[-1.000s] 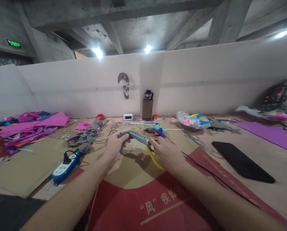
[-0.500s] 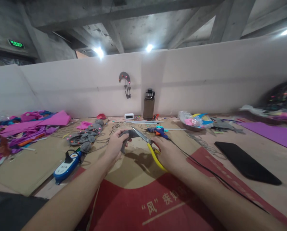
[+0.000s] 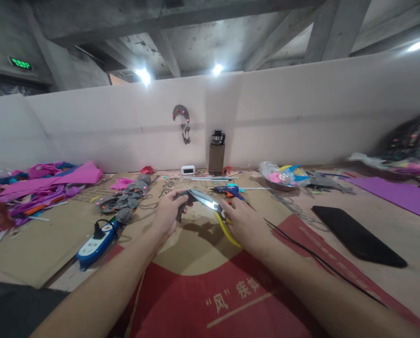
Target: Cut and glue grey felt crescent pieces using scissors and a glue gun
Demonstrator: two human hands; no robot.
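Note:
A piece of dark grey felt is pinched in my left hand, held above the cardboard sheet. My right hand grips yellow-handled scissors whose blades point left and lie at the felt's upper edge. Whether the blades have closed through the felt I cannot tell. Just beyond my right hand lies a blue glue gun with a black cord. Beneath both hands spreads the tan and red printed cardboard.
On the left are a blue-and-white power strip, grey felt pieces with pink dots and heaped pink and purple felt. A bottle and small clock stand by the wall. Rightward lie a bowl and a black phone-like slab.
The scissors have swung flatter, their blades now nearer together and against the felt. My right hand has shifted slightly left; my left hand keeps its hold.

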